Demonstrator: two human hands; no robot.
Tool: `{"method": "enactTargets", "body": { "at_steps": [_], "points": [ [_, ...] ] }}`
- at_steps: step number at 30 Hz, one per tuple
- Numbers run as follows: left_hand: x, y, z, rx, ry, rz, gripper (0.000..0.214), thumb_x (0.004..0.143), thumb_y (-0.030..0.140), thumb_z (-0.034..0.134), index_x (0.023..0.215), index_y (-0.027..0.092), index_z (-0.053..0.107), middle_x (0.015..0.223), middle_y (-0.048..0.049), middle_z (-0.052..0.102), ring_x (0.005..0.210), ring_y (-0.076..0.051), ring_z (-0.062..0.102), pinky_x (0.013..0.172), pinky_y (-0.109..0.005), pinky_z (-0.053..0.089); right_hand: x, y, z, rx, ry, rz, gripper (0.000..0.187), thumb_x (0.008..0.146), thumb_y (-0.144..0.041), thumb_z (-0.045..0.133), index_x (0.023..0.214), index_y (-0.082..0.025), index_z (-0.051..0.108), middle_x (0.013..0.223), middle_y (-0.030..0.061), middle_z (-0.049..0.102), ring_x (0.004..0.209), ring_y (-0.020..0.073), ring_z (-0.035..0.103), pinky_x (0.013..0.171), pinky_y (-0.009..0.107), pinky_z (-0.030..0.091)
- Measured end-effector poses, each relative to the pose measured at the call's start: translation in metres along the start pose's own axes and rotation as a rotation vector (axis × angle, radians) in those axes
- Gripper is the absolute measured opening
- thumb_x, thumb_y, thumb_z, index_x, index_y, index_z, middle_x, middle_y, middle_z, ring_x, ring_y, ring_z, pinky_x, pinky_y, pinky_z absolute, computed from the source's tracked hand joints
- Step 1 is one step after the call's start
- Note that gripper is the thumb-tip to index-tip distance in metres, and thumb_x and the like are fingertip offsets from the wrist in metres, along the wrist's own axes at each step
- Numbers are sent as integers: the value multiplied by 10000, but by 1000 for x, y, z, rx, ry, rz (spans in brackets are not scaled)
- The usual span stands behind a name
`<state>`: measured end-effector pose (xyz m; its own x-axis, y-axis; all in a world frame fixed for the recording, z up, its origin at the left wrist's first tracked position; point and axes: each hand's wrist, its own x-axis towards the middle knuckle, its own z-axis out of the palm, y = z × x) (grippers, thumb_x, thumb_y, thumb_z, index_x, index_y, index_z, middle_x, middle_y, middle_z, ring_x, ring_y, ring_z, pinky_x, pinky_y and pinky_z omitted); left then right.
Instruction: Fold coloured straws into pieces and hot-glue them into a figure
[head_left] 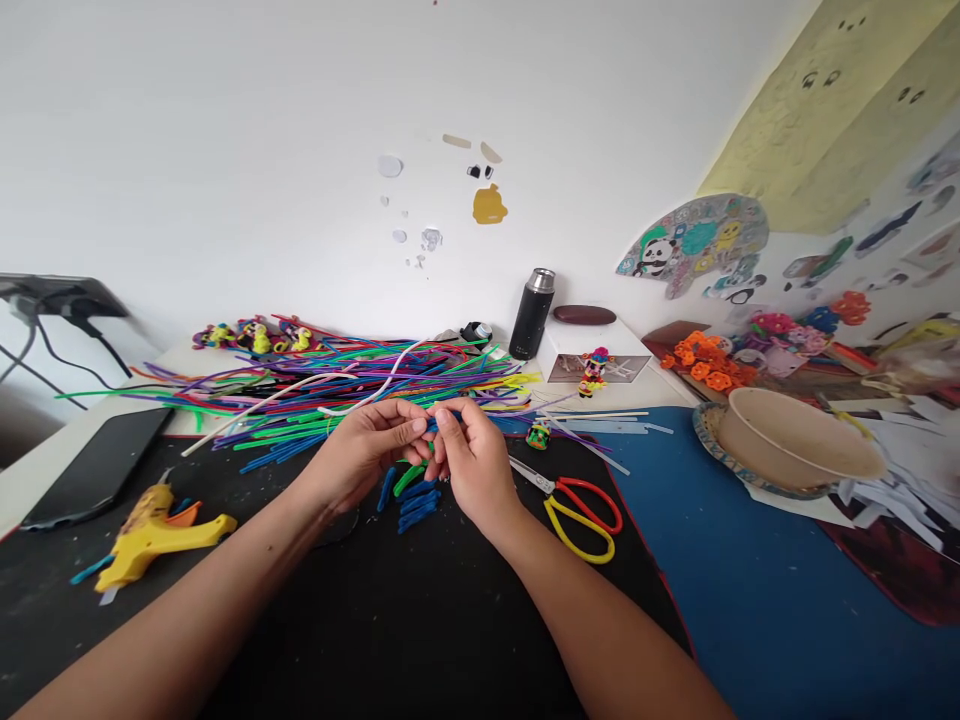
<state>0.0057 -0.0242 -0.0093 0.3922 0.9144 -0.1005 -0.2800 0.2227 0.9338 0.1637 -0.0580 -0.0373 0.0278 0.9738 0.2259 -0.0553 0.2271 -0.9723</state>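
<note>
My left hand point(371, 440) and my right hand point(472, 450) meet above the black mat, fingertips close together. Both pinch a small blue pipe cleaner piece point(431, 425), mostly hidden by the fingers. Just below them lie several short blue pipe cleaner pieces point(418, 505) and a green one point(409, 481). Behind the hands spreads a big pile of long, many-coloured pipe cleaners point(300, 385). Right of my right hand rest scissors point(574, 510) with one red and one yellow handle loop, blades partly hidden behind the hand.
At the left are a yellow glue gun point(154, 540) and a dark phone point(101, 465). A black thermos point(532, 315) stands by the wall, near a small colourful pipe cleaner figure point(592, 372) and a smaller green one point(538, 436). Farther right sits a beige bowl point(802, 440) beside paper strips point(900, 480).
</note>
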Motion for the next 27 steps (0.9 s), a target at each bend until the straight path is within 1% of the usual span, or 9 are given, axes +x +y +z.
{"method": "enactTargets", "body": {
  "at_steps": [3,7,10,12,17,19,23,25,27],
  "points": [
    [1,0,1,72,38,47,351,651,402,997,762,137,794,653,-67,746,570,-149,672,556,-231,545,0,2,0,-3,-42,22,375,1057,-583,526,1093,-228,642,561,-66,571,457,142,621,452,233,437],
    [-3,3,7,213,118,160,358,681,456,965,771,159,787,669,-62,747,624,-189,701,606,-279,576,5,2,-3,104,-43,65,406,1014,-592,588,1131,-207,645,623,-65,589,452,125,618,430,220,418],
    [-8,5,10,315,179,230,353,706,472,942,792,176,768,701,-56,758,638,-207,715,633,-308,594,7,3,-4,133,-18,74,415,973,-597,649,1090,-200,626,639,-68,595,445,114,610,427,213,411],
    [-11,4,10,373,203,269,334,727,464,926,800,186,756,714,-51,760,644,-214,722,644,-317,599,8,3,-4,125,-14,70,410,968,-602,658,1044,-203,607,622,-71,590,445,115,609,429,211,407],
    [-11,-8,6,549,186,352,249,813,420,867,848,199,757,782,-61,784,719,-229,742,682,-307,582,8,3,-3,81,17,67,413,988,-629,605,965,-217,585,552,-86,540,412,119,572,424,220,397],
    [-9,-12,6,555,162,351,247,813,411,870,852,200,748,767,-55,778,718,-224,741,679,-295,570,8,4,-3,58,24,64,387,997,-606,594,943,-222,584,524,-97,509,386,113,536,418,221,386],
    [-4,-13,9,410,92,240,349,728,443,934,834,195,711,705,-36,750,651,-211,716,650,-297,566,8,10,-3,24,22,71,332,1010,-555,579,941,-229,584,504,-103,491,387,114,518,432,222,394],
    [-2,-13,9,375,88,207,384,715,465,939,856,189,712,717,-39,754,639,-211,713,640,-304,569,9,12,-3,42,13,78,327,1012,-549,572,949,-229,587,518,-100,500,398,114,531,435,220,397],
    [-2,-13,7,399,113,214,388,735,477,923,898,187,724,746,-47,765,654,-215,716,634,-301,565,10,12,-3,79,4,96,335,1005,-556,575,951,-226,588,531,-100,507,396,112,542,422,216,384]
  ]
}}
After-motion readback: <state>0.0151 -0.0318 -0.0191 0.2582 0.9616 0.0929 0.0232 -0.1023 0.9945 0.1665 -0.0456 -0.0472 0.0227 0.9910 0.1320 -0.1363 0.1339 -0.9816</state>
